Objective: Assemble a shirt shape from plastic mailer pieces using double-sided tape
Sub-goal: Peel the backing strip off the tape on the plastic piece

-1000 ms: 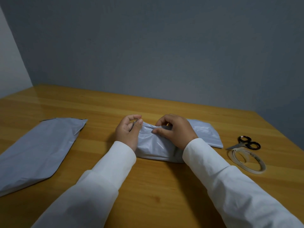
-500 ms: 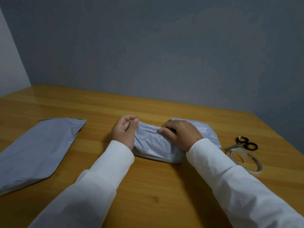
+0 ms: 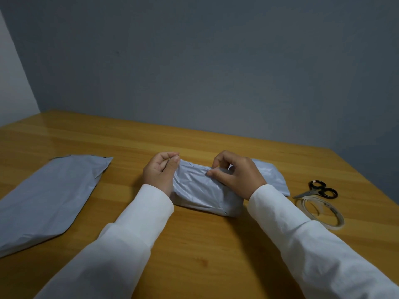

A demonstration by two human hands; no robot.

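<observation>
Two hands are being kept on a grey plastic mailer piece point(image 3: 200, 188) that is lying crumpled and folded at the middle of the wooden worktop point(image 3: 205, 255). The left end of that piece is being pinched by the left hand point(image 3: 160, 172), its grip clenched with thumb and curled fingers closed on the plastic's upper corner. A raised fold along the top of the same piece is being pinched by the right hand point(image 3: 236, 175), thumb pressed against bent fingers, so that grip too is grasping the plastic. The piece's right end is being left flat on the worktop beyond the right hand. Both forearms are being covered by white sleeves point(image 3: 302, 244).

A second, larger mailer piece point(image 3: 46, 195) is being left flat well apart at the left side of the worktop, untouched. Near the right edge, black-handled scissors point(image 3: 318, 190) are lying just beside a roll of double-sided tape point(image 3: 319, 212), the blades touching or overlapping the roll's far rim.
</observation>
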